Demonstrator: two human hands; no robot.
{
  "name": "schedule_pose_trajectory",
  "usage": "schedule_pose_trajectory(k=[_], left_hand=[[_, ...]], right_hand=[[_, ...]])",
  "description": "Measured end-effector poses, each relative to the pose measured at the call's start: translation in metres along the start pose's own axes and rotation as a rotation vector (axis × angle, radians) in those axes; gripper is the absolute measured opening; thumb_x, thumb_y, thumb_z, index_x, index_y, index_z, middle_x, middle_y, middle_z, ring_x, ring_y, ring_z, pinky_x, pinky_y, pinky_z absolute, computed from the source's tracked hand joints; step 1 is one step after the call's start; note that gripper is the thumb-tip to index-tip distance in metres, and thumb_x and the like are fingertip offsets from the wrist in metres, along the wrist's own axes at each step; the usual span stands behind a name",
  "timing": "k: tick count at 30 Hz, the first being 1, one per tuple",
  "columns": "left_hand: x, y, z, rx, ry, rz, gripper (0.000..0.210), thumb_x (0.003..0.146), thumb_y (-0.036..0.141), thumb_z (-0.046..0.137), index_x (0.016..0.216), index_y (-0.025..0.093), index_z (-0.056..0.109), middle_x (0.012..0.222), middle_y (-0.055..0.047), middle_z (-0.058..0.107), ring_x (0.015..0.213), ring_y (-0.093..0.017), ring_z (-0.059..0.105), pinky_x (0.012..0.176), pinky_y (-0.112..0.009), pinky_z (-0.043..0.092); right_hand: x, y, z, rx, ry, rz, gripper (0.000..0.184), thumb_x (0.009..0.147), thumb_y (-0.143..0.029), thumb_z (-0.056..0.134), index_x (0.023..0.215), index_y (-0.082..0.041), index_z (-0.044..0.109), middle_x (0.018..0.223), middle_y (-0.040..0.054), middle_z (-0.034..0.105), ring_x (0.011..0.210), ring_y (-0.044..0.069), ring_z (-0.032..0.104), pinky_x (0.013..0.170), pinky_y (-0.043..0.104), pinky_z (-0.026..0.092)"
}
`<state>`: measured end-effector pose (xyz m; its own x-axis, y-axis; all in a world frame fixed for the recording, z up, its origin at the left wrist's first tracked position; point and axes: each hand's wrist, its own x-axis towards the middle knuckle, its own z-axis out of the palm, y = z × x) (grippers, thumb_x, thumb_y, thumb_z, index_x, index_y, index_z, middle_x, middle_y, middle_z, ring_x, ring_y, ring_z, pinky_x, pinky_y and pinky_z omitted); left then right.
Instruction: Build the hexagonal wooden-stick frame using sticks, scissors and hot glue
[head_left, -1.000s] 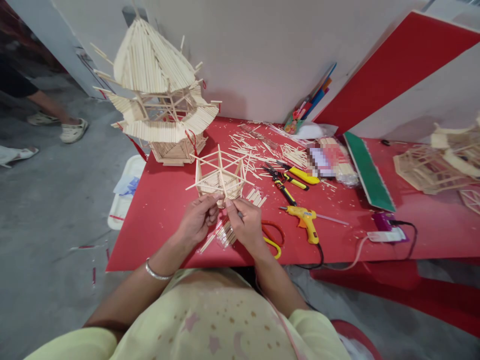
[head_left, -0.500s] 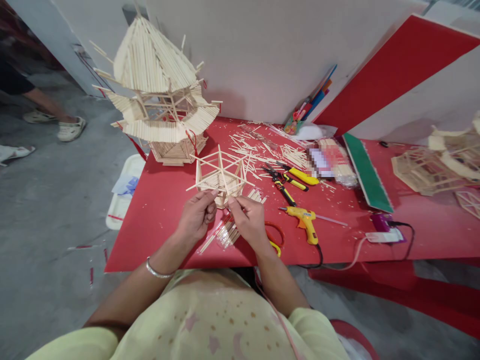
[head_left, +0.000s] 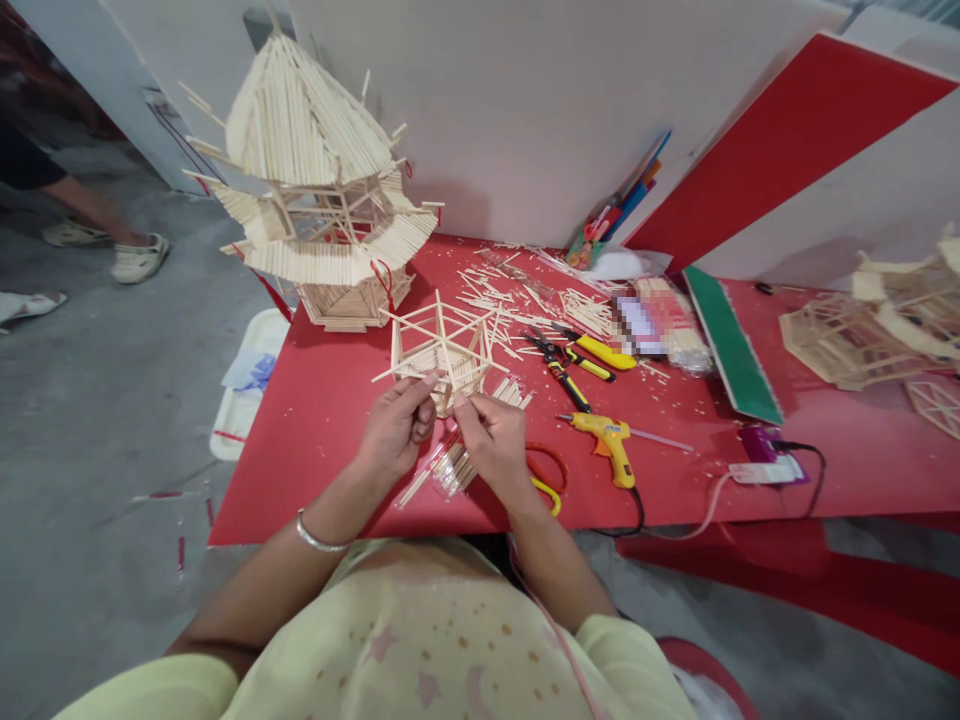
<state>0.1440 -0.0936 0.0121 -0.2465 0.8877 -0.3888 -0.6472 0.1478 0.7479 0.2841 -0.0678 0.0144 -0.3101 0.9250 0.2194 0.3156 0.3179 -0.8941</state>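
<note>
"What lay nearest?"
"Scissor handles [head_left: 552, 490], right of some wrapped sticks [head_left: 454, 467]."
"And the hands?"
"The left hand [head_left: 394, 428] and right hand [head_left: 495, 442] were close together at the near edge of a small six-sided stick frame [head_left: 444, 347]. Each thumb pressed to its forefinger; I couldn't tell what, if anything, they pinched."
"Where was the frame?"
"On the red table [head_left: 300, 450], nearer than a tall stick pagoda [head_left: 311, 263]."

Craft workshop space, indoor: red-topped table [head_left: 300, 470] strewn with loose wooden sticks [head_left: 589, 315]; yellow glue gun [head_left: 611, 437], black-and-yellow pliers [head_left: 568, 385]; stick-built pagoda model [head_left: 319, 262], small spoked stick frame [head_left: 442, 342]; pale wall [head_left: 510, 110] behind, grey floor [head_left: 97, 400]
</note>
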Motion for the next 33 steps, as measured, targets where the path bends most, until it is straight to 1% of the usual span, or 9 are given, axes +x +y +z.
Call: schedule_pose_trajectory(k=[5,8,11,14,25,27,30,31,33], left_hand=[[-0.0022,0.0015,0.0011,0.015,0.013,-0.015,0.041,0.073,0.043,0.089,0.098,0.015,0.074,0.046,0.009,0.045,0.036,-0.005,0.034,0.035,-0.016,0.020],[-0.0027,0.0023,0.0024,0.032,0.015,-0.025,0.040,0.074,0.043,0.089,0.099,0.016,0.073,0.044,0.010,0.044,0.034,-0.005,0.032,0.034,-0.016,0.018],[-0.0017,0.0019,0.0040,0.029,0.022,-0.018,0.035,0.073,0.042,0.090,0.084,0.017,0.068,0.043,0.009,0.044,0.034,-0.005,0.032,0.034,-0.016,0.019],[-0.0004,0.0006,0.0051,0.022,0.014,-0.008,0.043,0.072,0.042,0.091,0.069,0.018,0.055,0.043,0.009,0.044,0.034,-0.004,0.033,0.034,-0.016,0.021],[0.0002,-0.0015,0.0039,0.036,0.008,0.012,0.048,0.072,0.042,0.091,0.066,0.019,0.049,0.044,0.008,0.045,0.034,-0.004,0.035,0.034,-0.017,0.020],[0.0004,-0.0017,0.0032,0.040,0.012,0.016,0.050,0.071,0.043,0.092,0.065,0.019,0.049,0.045,0.008,0.046,0.035,-0.004,0.035,0.034,-0.017,0.020],[0.0009,-0.0022,0.0022,0.047,0.018,0.024,0.050,0.070,0.044,0.092,0.064,0.019,0.049,0.045,0.008,0.047,0.034,-0.004,0.036,0.034,-0.017,0.020],[0.0012,-0.0024,0.0020,0.049,0.022,0.024,0.050,0.070,0.044,0.092,0.064,0.019,0.049,0.045,0.008,0.047,0.034,-0.004,0.035,0.034,-0.017,0.020],[0.0019,-0.0030,0.0018,0.051,0.034,0.019,0.050,0.069,0.044,0.092,0.065,0.019,0.050,0.045,0.008,0.047,0.034,-0.004,0.035,0.034,-0.016,0.020]], right_hand=[[-0.0005,-0.0010,0.0018,-0.034,0.033,-0.008,0.050,0.102,-0.046,0.054,0.058,-0.021,0.054,0.056,-0.0036,0.049,0.056,0.012,0.045,0.059,0.027,0.035],[-0.0003,-0.0010,0.0025,-0.026,0.031,-0.015,0.049,0.102,-0.046,0.053,0.060,-0.022,0.055,0.057,-0.0034,0.052,0.057,0.012,0.046,0.060,0.027,0.036],[-0.0006,-0.0001,0.0035,-0.018,0.017,-0.023,0.047,0.102,-0.044,0.054,0.061,-0.021,0.056,0.059,-0.0031,0.054,0.059,0.012,0.049,0.061,0.026,0.037],[-0.0011,0.0018,0.0049,-0.017,0.014,-0.029,0.046,0.102,-0.042,0.054,0.061,-0.021,0.055,0.059,-0.0032,0.054,0.059,0.012,0.049,0.061,0.026,0.036],[-0.0008,0.0053,0.0071,0.003,0.014,-0.046,0.047,0.102,-0.040,0.056,0.059,-0.021,0.050,0.058,-0.0046,0.047,0.058,0.011,0.044,0.061,0.027,0.033],[-0.0014,0.0051,0.0064,0.005,0.006,-0.052,0.047,0.102,-0.041,0.056,0.060,-0.020,0.053,0.058,-0.0042,0.050,0.058,0.011,0.046,0.061,0.027,0.035],[-0.0040,0.0055,0.0050,-0.011,-0.009,-0.070,0.043,0.102,-0.044,0.058,0.067,-0.020,0.064,0.063,-0.0027,0.059,0.060,0.011,0.051,0.063,0.026,0.039],[-0.0051,0.0063,0.0046,-0.030,0.008,-0.087,0.040,0.101,-0.044,0.060,0.070,-0.020,0.067,0.064,-0.0024,0.061,0.060,0.011,0.053,0.064,0.027,0.040],[-0.0071,0.0088,0.0040,-0.094,0.090,-0.151,0.030,0.098,-0.044,0.065,0.081,-0.020,0.071,0.065,-0.0020,0.063,0.061,0.013,0.056,0.067,0.027,0.044]])
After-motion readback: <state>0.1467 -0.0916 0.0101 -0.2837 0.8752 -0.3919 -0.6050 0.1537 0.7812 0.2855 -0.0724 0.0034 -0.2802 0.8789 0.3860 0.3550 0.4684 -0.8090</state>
